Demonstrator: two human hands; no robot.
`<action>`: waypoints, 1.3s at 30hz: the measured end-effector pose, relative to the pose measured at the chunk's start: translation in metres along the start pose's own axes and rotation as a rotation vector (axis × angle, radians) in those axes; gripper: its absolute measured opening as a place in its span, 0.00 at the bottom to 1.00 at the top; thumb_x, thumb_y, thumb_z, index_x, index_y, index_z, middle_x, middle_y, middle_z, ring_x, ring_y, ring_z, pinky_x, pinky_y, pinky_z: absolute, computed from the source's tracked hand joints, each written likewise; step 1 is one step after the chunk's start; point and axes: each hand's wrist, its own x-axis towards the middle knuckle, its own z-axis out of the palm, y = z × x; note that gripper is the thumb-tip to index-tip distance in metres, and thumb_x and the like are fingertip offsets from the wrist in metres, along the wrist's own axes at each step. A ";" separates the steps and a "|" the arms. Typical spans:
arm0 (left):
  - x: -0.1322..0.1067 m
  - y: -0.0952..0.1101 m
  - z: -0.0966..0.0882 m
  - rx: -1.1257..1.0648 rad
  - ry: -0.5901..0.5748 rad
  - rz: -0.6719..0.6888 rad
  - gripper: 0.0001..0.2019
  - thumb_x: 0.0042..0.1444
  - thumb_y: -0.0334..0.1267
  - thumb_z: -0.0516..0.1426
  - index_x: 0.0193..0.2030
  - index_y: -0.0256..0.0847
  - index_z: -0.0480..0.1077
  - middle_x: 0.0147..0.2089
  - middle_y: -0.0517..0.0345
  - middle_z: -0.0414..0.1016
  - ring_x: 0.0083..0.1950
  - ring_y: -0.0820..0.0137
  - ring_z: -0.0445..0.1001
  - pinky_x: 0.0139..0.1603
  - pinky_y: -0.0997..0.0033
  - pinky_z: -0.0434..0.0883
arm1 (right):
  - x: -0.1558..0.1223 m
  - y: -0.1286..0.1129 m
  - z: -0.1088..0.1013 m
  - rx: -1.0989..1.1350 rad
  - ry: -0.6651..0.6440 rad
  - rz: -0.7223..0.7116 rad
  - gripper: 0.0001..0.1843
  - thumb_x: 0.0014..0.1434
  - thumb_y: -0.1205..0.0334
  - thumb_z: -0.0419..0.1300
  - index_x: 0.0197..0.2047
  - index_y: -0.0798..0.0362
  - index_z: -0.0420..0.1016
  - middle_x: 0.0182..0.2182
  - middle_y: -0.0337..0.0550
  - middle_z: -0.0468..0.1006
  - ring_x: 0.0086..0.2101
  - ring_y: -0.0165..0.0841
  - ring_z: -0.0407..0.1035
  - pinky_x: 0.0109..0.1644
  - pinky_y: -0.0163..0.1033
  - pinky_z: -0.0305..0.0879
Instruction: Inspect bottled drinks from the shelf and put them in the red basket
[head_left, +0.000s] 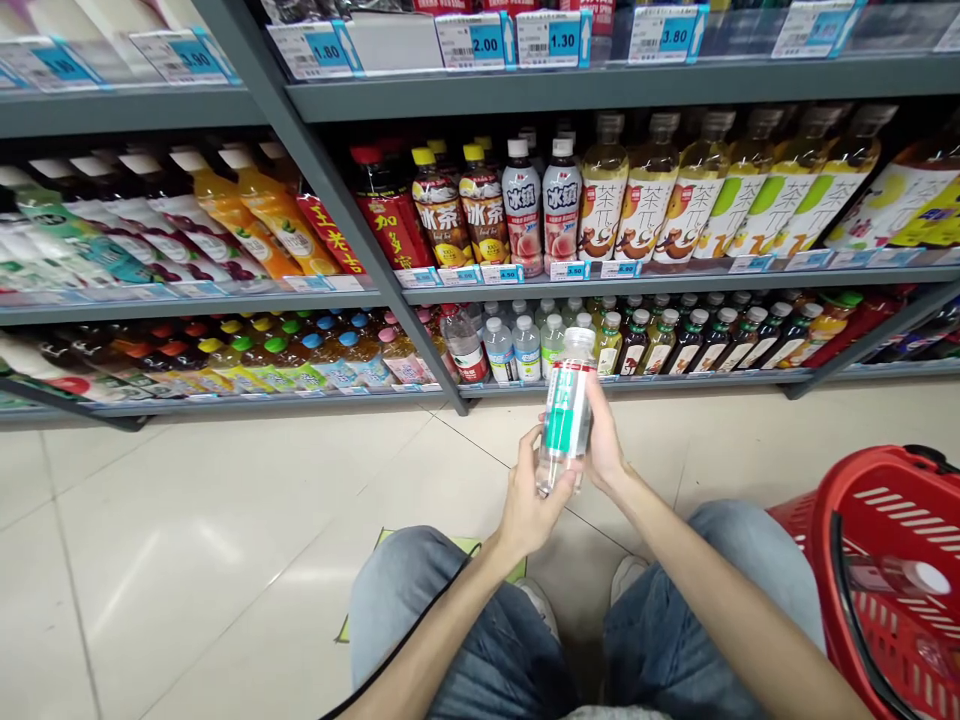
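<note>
A clear soda bottle (pixel 562 415) with a white cap and a green, white and red label stands nearly upright between both hands, in front of the bottom shelf. My left hand (pixel 531 500) is closed round its lower part, the thumb across the base. My right hand (pixel 602 435) grips the bottle's right side; its fingers are partly hidden behind the bottle. Just beyond it, small clear bottles with white caps (pixel 527 347) stand in a row on the bottom shelf, next to dark bottles (pixel 694 342).
A red shopping basket (pixel 832 490) stands at the right, with a white-capped bottle (pixel 896 575) lying in it. The middle shelf (pixel 675 283) holds rows of tea and juice bottles above price tags. A slanted grey upright (pixel 337 200) divides the shelves. My bent knees flank the tiled floor (pixel 247 520).
</note>
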 end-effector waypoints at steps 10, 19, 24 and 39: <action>-0.003 -0.004 -0.001 0.087 -0.100 -0.016 0.29 0.62 0.49 0.57 0.65 0.39 0.52 0.37 0.58 0.77 0.31 0.67 0.75 0.35 0.68 0.71 | 0.003 -0.004 0.002 0.013 -0.033 0.173 0.24 0.56 0.37 0.60 0.35 0.51 0.71 0.19 0.40 0.76 0.20 0.36 0.74 0.21 0.37 0.70; -0.006 -0.001 0.003 -0.070 -0.113 -0.050 0.31 0.63 0.44 0.58 0.67 0.40 0.47 0.45 0.52 0.80 0.37 0.67 0.79 0.40 0.67 0.75 | 0.004 -0.003 0.000 -0.008 -0.077 0.167 0.30 0.59 0.34 0.53 0.38 0.55 0.76 0.21 0.44 0.78 0.18 0.36 0.72 0.18 0.37 0.68; -0.007 0.000 0.009 -0.066 -0.130 -0.090 0.33 0.63 0.41 0.57 0.70 0.41 0.44 0.52 0.48 0.78 0.43 0.65 0.80 0.47 0.63 0.76 | 0.009 -0.003 -0.002 -0.102 -0.101 0.081 0.28 0.55 0.35 0.60 0.41 0.53 0.76 0.26 0.42 0.81 0.21 0.34 0.73 0.21 0.36 0.70; 0.001 -0.002 0.009 -0.396 -0.195 -0.314 0.33 0.54 0.49 0.65 0.61 0.41 0.57 0.45 0.51 0.75 0.42 0.60 0.79 0.38 0.62 0.76 | 0.013 -0.008 -0.004 -0.006 0.030 0.165 0.24 0.56 0.39 0.63 0.37 0.54 0.75 0.28 0.43 0.81 0.22 0.32 0.73 0.22 0.34 0.69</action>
